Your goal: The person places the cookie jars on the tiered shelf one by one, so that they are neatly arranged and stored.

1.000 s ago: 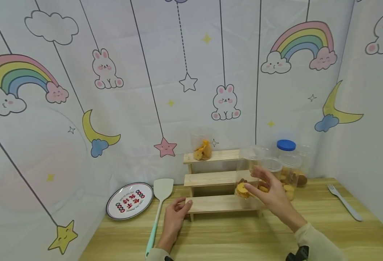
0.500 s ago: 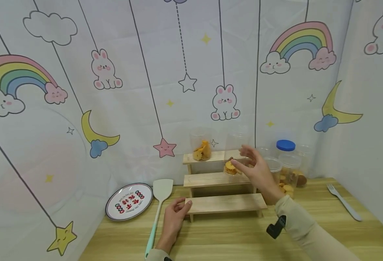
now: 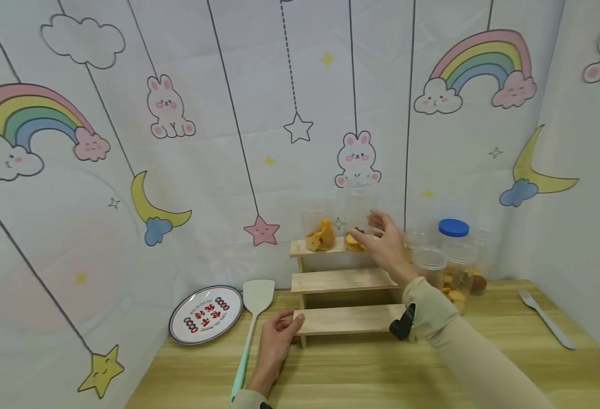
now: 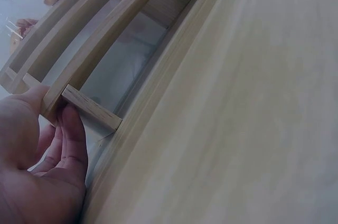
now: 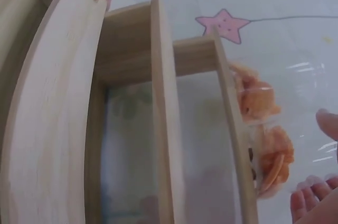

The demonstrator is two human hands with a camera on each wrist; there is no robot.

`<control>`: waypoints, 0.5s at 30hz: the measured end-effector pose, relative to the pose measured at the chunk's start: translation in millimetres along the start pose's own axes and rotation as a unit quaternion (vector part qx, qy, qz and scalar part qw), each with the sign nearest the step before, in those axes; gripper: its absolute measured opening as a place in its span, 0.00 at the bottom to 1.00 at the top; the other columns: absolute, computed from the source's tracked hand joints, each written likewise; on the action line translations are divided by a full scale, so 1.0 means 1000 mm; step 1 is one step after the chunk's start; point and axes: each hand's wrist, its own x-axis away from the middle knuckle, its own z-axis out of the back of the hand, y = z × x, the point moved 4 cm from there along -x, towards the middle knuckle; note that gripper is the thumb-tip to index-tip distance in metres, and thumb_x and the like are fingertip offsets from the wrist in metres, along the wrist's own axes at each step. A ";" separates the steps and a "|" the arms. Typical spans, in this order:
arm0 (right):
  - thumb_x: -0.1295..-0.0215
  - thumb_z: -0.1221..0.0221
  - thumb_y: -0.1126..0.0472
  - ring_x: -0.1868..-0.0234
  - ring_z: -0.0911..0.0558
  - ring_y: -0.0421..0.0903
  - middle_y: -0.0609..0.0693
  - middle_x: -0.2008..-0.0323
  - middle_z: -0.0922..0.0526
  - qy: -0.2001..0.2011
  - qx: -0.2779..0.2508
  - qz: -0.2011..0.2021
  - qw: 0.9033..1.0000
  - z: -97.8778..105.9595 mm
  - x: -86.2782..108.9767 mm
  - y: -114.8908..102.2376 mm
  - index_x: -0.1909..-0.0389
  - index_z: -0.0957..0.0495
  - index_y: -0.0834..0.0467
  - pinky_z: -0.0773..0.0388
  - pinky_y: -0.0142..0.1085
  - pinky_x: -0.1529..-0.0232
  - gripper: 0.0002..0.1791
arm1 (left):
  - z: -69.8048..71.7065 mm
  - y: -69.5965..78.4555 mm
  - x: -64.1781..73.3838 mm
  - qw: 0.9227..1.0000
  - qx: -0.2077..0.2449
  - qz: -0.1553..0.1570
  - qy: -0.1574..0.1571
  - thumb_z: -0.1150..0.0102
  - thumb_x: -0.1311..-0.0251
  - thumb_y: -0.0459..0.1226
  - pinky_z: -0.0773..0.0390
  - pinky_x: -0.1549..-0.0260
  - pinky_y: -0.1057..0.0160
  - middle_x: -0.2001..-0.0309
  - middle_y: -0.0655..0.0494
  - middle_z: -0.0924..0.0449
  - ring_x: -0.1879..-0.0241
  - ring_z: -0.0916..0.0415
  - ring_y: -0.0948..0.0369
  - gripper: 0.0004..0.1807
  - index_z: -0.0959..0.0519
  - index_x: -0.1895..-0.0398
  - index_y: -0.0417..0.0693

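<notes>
My right hand (image 3: pixel 388 244) holds a clear jar (image 3: pixel 359 210) with yellow and brown cookies at its bottom, upright at the top step of a three-tier wooden stand (image 3: pixel 351 280). In the right wrist view the thumb and fingers lie about the clear wall of this jar (image 5: pixel 275 163). Left of it on the same step stands another clear jar (image 3: pixel 320 230) with orange snack pieces. My left hand (image 3: pixel 276 343) grips the left end of the stand's lowest step; the left wrist view shows fingers under the board (image 4: pixel 87 57).
Several clear jars (image 3: pixel 459 264) of cookies, one with a blue lid (image 3: pixel 453 228), stand right of the stand. A fork (image 3: pixel 548 319) lies farther right. To the left are a spatula (image 3: pixel 258 295) and a plate (image 3: pixel 205 315) leaning on the wall.
My right hand has carried the cookie jar up and left, from beside the lowest step to the top step. The left hand has kept its grip on the stand.
</notes>
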 end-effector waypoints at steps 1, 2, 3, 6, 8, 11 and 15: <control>0.32 0.26 0.43 0.21 0.30 0.57 0.58 0.22 0.29 0.003 0.005 0.003 1.000 -0.001 -0.002 0.001 0.17 0.39 0.57 0.31 0.55 0.19 0.50 | -0.001 0.000 0.000 1.000 0.000 -0.001 -0.001 0.27 0.29 0.45 0.11 0.63 0.66 0.56 0.45 0.11 0.62 0.17 0.63 0.31 0.21 0.33 0.32; 0.31 0.26 0.43 0.21 0.30 0.58 0.59 0.22 0.29 0.004 0.011 0.008 1.000 -0.003 -0.003 0.001 0.17 0.40 0.58 0.31 0.55 0.19 0.51 | -0.001 0.000 0.000 1.000 0.001 -0.001 -0.002 0.27 0.29 0.45 0.11 0.63 0.66 0.56 0.45 0.11 0.62 0.17 0.63 0.31 0.21 0.33 0.32; 0.31 0.26 0.43 0.21 0.30 0.58 0.59 0.22 0.29 0.005 0.018 0.014 1.000 -0.004 -0.005 0.002 0.17 0.40 0.58 0.31 0.56 0.19 0.51 | -0.002 0.000 0.001 1.000 0.000 -0.002 -0.002 0.27 0.29 0.44 0.11 0.63 0.66 0.56 0.45 0.11 0.62 0.17 0.63 0.30 0.21 0.34 0.32; 0.30 0.26 0.45 0.24 0.29 0.61 0.62 0.23 0.30 0.009 0.051 0.035 0.998 -0.006 -0.010 0.007 0.16 0.42 0.57 0.26 0.58 0.23 0.51 | -0.002 0.000 0.000 1.000 -0.001 -0.006 -0.002 0.27 0.29 0.44 0.11 0.63 0.66 0.57 0.45 0.11 0.62 0.17 0.63 0.30 0.21 0.34 0.32; 0.31 0.25 0.48 0.27 0.26 0.64 0.65 0.25 0.30 0.005 0.086 0.040 0.995 -0.008 -0.012 0.012 0.14 0.44 0.56 0.23 0.60 0.27 0.52 | -0.002 0.000 -0.001 1.000 -0.002 -0.008 -0.002 0.27 0.29 0.45 0.11 0.63 0.66 0.57 0.45 0.11 0.62 0.17 0.64 0.30 0.21 0.34 0.31; 0.31 0.25 0.51 0.30 0.25 0.66 0.68 0.29 0.28 -0.012 0.158 0.032 0.987 -0.009 -0.012 0.021 0.15 0.45 0.58 0.24 0.62 0.27 0.53 | -0.002 -0.001 -0.001 1.000 -0.001 -0.004 -0.001 0.27 0.29 0.44 0.11 0.63 0.66 0.57 0.46 0.11 0.62 0.17 0.64 0.30 0.21 0.33 0.32; 0.32 0.25 0.53 0.29 0.25 0.66 0.68 0.31 0.25 -0.029 0.200 0.022 0.979 -0.011 -0.010 0.029 0.18 0.41 0.64 0.28 0.62 0.24 0.49 | -0.002 0.000 -0.001 1.000 0.000 -0.004 0.000 0.27 0.29 0.44 0.10 0.62 0.65 0.57 0.44 0.11 0.62 0.17 0.63 0.30 0.21 0.34 0.32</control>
